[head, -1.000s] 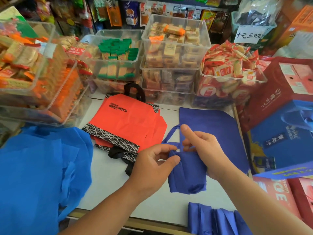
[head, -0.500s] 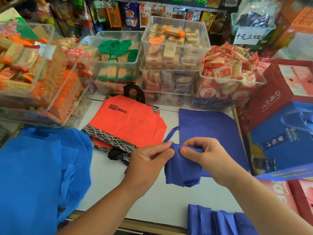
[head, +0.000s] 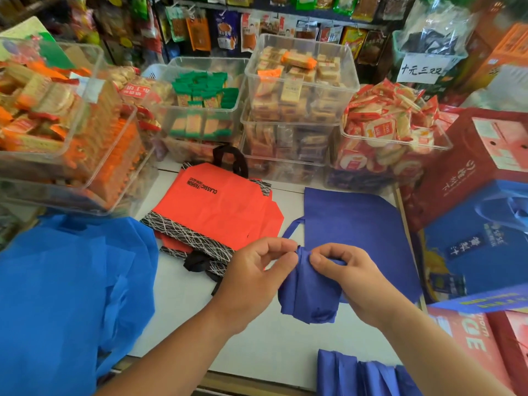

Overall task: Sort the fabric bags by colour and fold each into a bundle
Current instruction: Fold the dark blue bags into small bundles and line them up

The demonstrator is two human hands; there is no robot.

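the folded navy bag (head: pixel 310 292) is matt, non-woven cloth, softly creased. the orange bags (head: pixel 220 212) look matt too, with printed black trim. the table (head: pixel 177 304) is smooth and pale; the snack tubs (head: pixel 300 78) are clear glossy plastic.

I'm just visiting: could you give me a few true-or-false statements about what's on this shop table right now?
1. The left hand and the right hand both pinch the dark blue bundle. True.
2. The orange bags lie right of the hands. False: they lie to the left.
3. A flat dark blue bag lies on the table beyond the hands. True.
4. The clear tubs at the back are empty. False: they hold packaged snacks.
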